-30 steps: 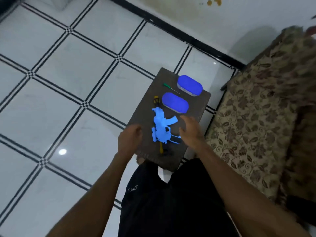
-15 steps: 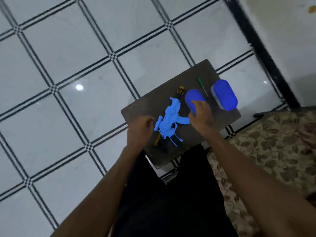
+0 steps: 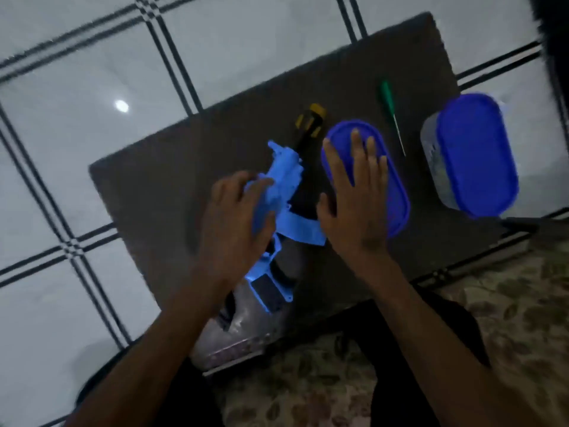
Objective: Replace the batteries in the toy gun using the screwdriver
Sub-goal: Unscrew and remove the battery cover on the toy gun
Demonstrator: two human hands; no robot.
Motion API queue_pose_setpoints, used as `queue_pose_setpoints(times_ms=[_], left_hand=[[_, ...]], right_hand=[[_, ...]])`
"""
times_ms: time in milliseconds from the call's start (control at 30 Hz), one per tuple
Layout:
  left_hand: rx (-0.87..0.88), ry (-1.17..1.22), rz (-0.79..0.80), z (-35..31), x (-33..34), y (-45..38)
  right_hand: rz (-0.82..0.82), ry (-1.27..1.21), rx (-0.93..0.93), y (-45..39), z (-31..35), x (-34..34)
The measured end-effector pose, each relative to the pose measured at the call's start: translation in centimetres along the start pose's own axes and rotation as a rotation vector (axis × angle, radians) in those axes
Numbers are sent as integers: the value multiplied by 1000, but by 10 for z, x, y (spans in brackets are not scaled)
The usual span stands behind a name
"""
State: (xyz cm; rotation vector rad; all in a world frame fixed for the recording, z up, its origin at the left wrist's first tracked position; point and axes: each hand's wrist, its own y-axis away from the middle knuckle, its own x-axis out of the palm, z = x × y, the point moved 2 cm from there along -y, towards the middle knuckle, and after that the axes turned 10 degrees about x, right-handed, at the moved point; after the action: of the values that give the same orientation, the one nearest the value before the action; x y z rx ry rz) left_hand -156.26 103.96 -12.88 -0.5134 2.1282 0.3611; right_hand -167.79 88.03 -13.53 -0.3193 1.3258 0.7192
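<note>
At frame centre on the bench (image 3: 160, 180), my left hand (image 3: 234, 223) grips the toy gun (image 3: 277, 192), its length running toward upper right; my right hand (image 3: 354, 204) lies flat and open beside it.

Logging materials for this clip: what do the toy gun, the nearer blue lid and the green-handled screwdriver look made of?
Toy gun: light blue moulded plastic, matte, with ribbed detail. Nearer blue lid: smooth, slightly glossy plastic, probably, with a raised rim. Green-handled screwdriver: plastic-looking handle, thin pale shaft, likely metal; blur leaves it open.
</note>
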Motion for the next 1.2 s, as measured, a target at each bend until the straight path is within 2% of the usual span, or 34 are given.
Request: queue_pose_setpoints(times_ms=[233, 367, 434, 534, 634, 700, 800, 867, 1034, 1201], left_hand=[[127, -65, 35, 24, 30, -5], [165, -71, -5, 30, 39, 3], [146, -28, 15, 31, 43, 5], [125, -86, 58, 35, 47, 1], [131, -163, -42, 30, 47, 0], [66, -164, -48, 25, 51, 17], [-28, -240, 50, 12, 65, 58], [-35, -308, 23, -6, 58, 83], [-68, -287, -35, -23, 40, 103], [-61, -294, -60, -34, 42, 101]], right_hand=[[-94, 43, -36, 4, -12, 13], [-137, 71, -87, 4, -15, 23], [-148, 49, -105, 3, -18, 29], [-167, -7, -127, -1, -22, 36], [-232, -4, -130, -21, -19, 36], [-190, 38, -129, -25, -19, 41], [-54, 63, -102, -4, -26, 46], [-104, 74, -96, 12, -35, 28], [-229, -53, -86, 34, -70, -7], [-391, -94, 137, 39, -127, -37]])
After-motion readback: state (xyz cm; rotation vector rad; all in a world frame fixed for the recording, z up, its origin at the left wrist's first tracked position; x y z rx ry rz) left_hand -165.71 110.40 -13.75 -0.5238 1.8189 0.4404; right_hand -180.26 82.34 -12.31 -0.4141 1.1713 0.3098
